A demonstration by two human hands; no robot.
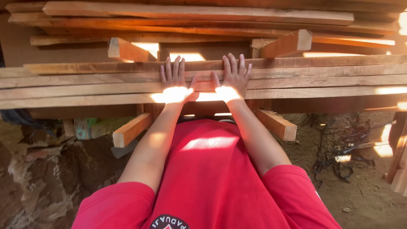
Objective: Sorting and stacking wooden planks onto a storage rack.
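A stack of long reddish-brown wooden planks (322, 78) runs across the view at chest height. My left hand (174, 80) lies flat on the planks with its fingers spread. My right hand (232, 78) lies flat on the same planks just to the right, fingers spread too. Both palms press against the plank surfaces and neither hand grasps anything. A patch of sunlight falls across both wrists. My red shirt fills the lower middle of the view.
More planks (199, 15) are piled above on short cross spacers (288, 43). Two cross beams stick out toward me below the stack, one (131, 129) at the left and one (277, 124) at the right. Sawdust-covered ground with dark tangled debris (339, 157) lies lower right.
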